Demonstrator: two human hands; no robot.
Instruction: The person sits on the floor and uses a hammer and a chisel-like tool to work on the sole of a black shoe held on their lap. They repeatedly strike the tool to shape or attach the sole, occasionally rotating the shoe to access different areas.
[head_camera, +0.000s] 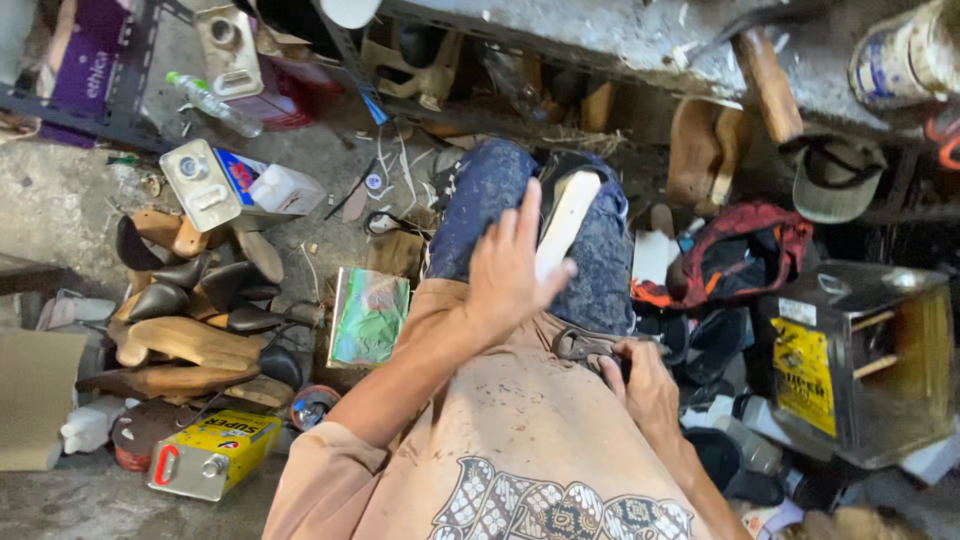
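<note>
Frame centre: left hand (508, 268) grips a pale flat strip (566, 222), braced against the knee. Right hand (640, 385), lower right, clasps dark pincers (583, 345), kept within reach.

The lap, on the blue jeans (480, 200), is the only open spot. At nine o'clock, a pile of wooden shoe soles (190, 320) blocks the floor. At three o'clock sits a big metal tin (860, 360).

A dusty tan short-sleeved shirt (520, 440) is worn, printed low on the front with a dark, pale-edged ornamental pattern. The legs are covered by dark blue jeans (500, 200), heavily speckled with pale marks.
</note>
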